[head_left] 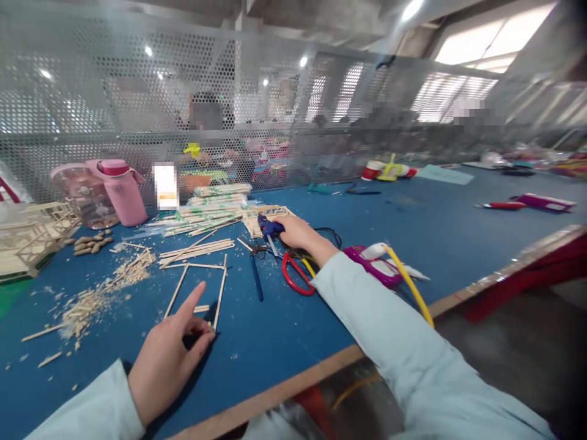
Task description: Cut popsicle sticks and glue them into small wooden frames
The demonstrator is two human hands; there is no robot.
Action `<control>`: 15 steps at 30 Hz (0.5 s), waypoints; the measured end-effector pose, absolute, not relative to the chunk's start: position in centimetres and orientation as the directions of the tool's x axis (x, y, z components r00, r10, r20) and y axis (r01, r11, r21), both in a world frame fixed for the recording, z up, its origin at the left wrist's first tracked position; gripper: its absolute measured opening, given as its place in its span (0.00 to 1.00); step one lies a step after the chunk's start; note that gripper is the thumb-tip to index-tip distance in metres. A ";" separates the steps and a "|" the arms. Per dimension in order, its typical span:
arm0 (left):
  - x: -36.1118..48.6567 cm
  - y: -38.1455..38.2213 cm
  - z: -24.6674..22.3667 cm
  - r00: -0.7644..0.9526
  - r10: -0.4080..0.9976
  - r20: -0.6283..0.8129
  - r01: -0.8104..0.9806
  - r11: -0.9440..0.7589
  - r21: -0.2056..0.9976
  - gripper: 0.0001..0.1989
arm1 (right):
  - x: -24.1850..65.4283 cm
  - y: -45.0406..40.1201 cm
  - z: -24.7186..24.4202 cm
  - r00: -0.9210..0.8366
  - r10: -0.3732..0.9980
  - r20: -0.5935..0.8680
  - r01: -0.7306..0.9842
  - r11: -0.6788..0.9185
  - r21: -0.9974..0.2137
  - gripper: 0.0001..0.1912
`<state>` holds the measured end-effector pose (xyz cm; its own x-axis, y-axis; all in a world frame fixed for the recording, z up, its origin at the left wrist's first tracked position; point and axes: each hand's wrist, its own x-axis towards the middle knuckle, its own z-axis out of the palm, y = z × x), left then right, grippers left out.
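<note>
My left hand [167, 357] is over the near end of a small rectangle of thin wooden sticks. Its index finger points forward, while thumb and curled fingers pinch the near end of the right-hand wooden stick [221, 292]. Short stick pieces [200, 309] show just beyond the fingertips; part of the near side is hidden by the hand. My right hand [296, 233], arm stretched forward, is closed around a blue hot glue gun [269, 226]. Close by are scissors with red handles [298, 276] and blue-handled pliers [257, 278]. Behind the glue gun stands a small stick structure [257, 221].
Loose sticks [197, 250] and paper-wrapped bundles [211, 211] lie beyond the frame. Cut scraps [98, 299], peanuts [92, 243], a pink bottle [125, 195] and a stick model [34, 235] are leftward. Rightward lies a purple-handled tool [373, 266]. A perforated metal screen [183, 146] backs the table.
</note>
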<state>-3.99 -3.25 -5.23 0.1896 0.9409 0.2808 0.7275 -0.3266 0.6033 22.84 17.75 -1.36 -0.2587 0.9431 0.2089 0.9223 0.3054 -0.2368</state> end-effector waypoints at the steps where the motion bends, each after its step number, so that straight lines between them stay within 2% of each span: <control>1: -4.0 -3.2 -5.2 0.184 0.944 0.274 0.712 -0.320 0.625 0.32 | 22.8 18.0 -1.4 -0.245 0.943 0.224 0.918 0.300 -0.260 0.22; 4: -4.3 -3.0 -4.7 0.180 0.938 0.296 0.666 -0.338 0.665 0.24 | 23.5 18.5 -1.2 -0.171 0.948 0.269 0.903 0.260 -0.343 0.16; 6: -4.8 -2.8 -4.1 0.172 0.925 0.339 0.666 -0.363 0.652 0.15 | 24.2 18.4 -0.6 -0.107 0.948 0.300 0.891 0.225 -0.394 0.20; 8: -5.6 -2.5 -3.3 0.101 0.922 0.373 0.696 -0.333 0.636 0.14 | 24.8 17.5 0.3 -0.074 0.937 0.341 0.837 0.245 -0.490 0.25; 9: -6.0 -2.3 -3.0 0.064 0.930 0.362 0.711 -0.297 0.638 0.14 | 25.0 16.7 0.9 -0.075 0.926 0.370 0.746 0.298 -0.595 0.24; 10: -6.4 -2.1 -2.7 0.027 0.937 0.347 0.717 -0.260 0.647 0.15 | 24.9 15.7 1.5 -0.121 0.914 0.388 0.633 0.372 -0.679 0.22; 12: -7.2 -1.8 -2.2 0.007 0.954 0.301 0.708 -0.217 0.672 0.17 | 24.3 13.2 2.7 -0.361 0.869 0.338 0.472 0.483 -0.738 0.19; 15: -7.6 -1.6 -2.0 0.021 0.968 0.251 0.681 -0.198 0.705 0.17 | 22.4 9.5 3.6 -0.680 0.726 0.098 0.408 0.487 -0.772 0.15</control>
<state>-7.61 -1.57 -1.98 0.0211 0.9677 0.2513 0.6807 -0.1980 0.7053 22.36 9.50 3.57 -0.6805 0.7261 0.0983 0.4084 0.4872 -0.7719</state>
